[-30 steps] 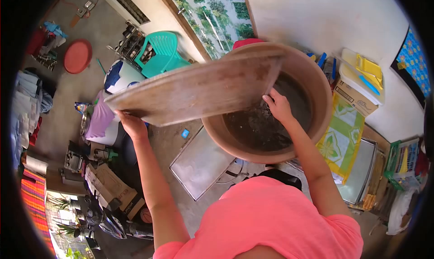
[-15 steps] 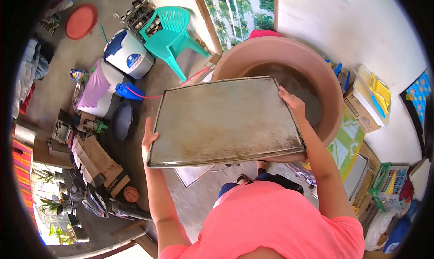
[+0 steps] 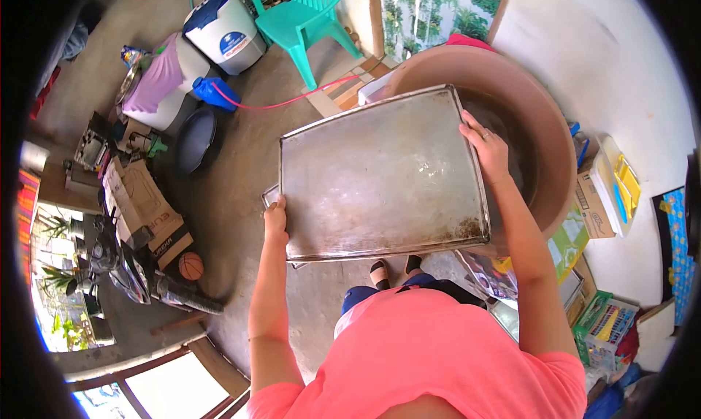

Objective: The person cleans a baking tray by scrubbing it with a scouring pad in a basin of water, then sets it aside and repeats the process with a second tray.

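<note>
A large rectangular metal baking tray (image 3: 380, 178) with a raised rim hangs in front of me, stained brown and dark toward its lower right corner. My left hand (image 3: 275, 220) is closed on the tray's lower left edge. On the upper right edge, my right hand (image 3: 488, 147) grips the rim, a ring on one finger. Most of the fingers are hidden behind the tray. Past its left side shows a corner of another metal-edged thing (image 3: 271, 194), largely covered. The big brown tub (image 3: 562, 149) stands behind and right of the tray, with murky water (image 3: 515, 127) inside.
A green plastic chair (image 3: 303, 24), a white-and-blue washing machine (image 3: 226, 35), a blue jug (image 3: 215, 90) and a black basin (image 3: 197, 140) stand at the left. A pink hose (image 3: 292, 101) crosses the floor. Cardboard boxes (image 3: 146, 207) and a basketball (image 3: 190, 265) lie lower left.
The tray has moved a little right in view and tilted, its left side now more upright. My left hand has changed its hold on the left edge. The view has turned slightly.
</note>
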Demonstrator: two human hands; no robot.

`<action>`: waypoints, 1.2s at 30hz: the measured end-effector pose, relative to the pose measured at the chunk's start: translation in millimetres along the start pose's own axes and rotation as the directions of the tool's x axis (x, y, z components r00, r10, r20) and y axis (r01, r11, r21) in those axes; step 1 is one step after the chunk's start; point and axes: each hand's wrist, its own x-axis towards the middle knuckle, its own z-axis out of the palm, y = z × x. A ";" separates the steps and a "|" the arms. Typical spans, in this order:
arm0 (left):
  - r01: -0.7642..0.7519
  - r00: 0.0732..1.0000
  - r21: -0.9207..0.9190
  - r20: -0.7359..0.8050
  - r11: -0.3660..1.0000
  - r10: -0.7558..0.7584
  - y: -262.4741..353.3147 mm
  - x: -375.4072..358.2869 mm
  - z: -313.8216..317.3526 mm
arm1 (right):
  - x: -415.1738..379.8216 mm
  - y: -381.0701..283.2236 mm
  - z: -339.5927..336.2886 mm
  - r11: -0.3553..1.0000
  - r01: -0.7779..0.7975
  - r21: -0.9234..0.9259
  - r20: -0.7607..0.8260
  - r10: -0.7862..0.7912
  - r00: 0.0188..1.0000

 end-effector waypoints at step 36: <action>0.125 0.863 0.415 -0.493 0.901 0.107 -154.4 77.2 -59.9 | -120.9 -55.6 -73.6 0.493 -0.835 -0.245 0.278 0.861 0.426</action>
